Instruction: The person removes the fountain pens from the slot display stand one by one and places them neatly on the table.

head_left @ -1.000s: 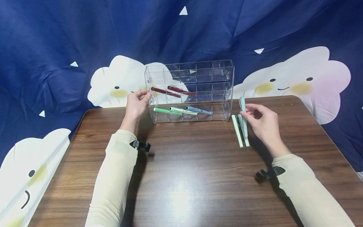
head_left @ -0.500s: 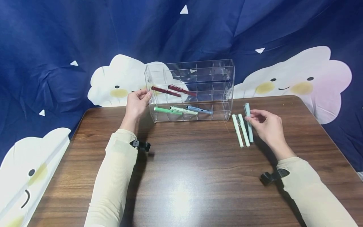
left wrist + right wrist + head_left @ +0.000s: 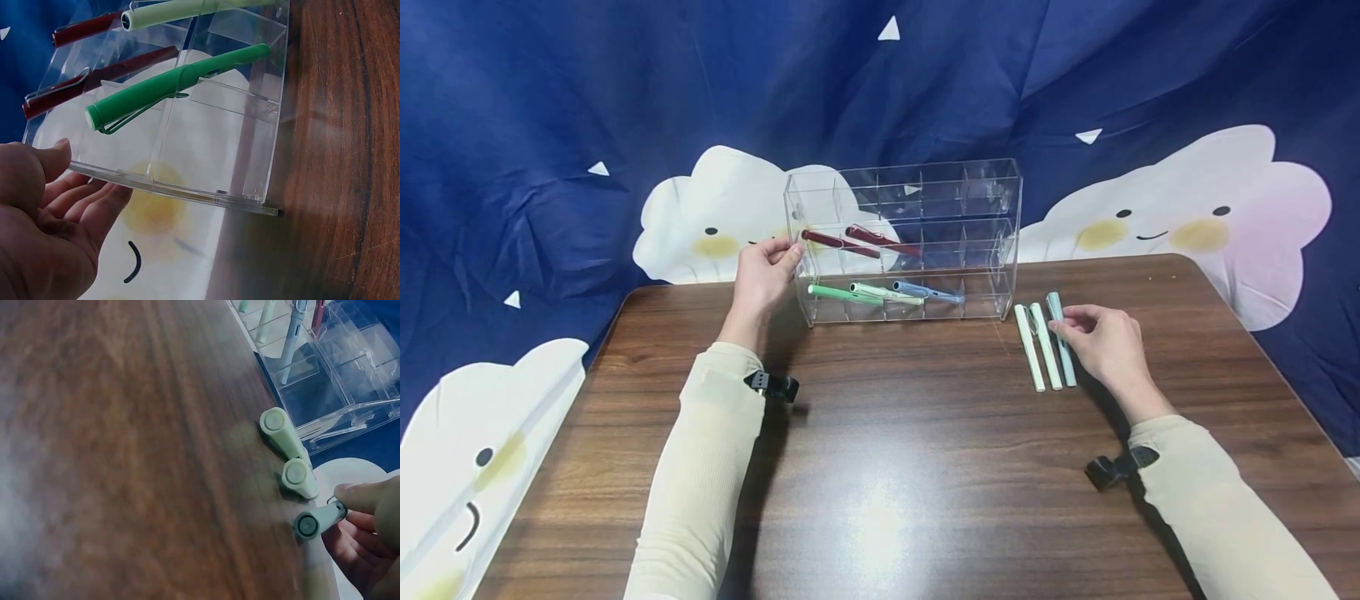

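My left hand point(image 3: 763, 279) grips the left side wall of a clear acrylic pen rack point(image 3: 898, 271), thumb in front and fingers behind. Two dark red pens point(image 3: 842, 242) lie in its middle tier. The bottom tier holds a green pen point(image 3: 144, 94), a pale green pen point(image 3: 887, 293) and a blue pen point(image 3: 928, 292). Right of the rack, my right hand point(image 3: 1105, 342) pinches a blue-green pen point(image 3: 1062, 346) between thumb and fingers, at the table surface. Beside it, roughly parallel, lie two pale green pens, the outer pen point(image 3: 1030, 350) and the middle pen point(image 3: 297, 475).
The brown wooden table point(image 3: 880, 450) stretches toward me in front of the rack. Behind its far edge hangs a dark blue curtain point(image 3: 955, 75) with white clouds and triangles.
My right hand has moved the blue-green pen right and down, from over the two pale green pens to a place beside them. My left hand stays at the rack.
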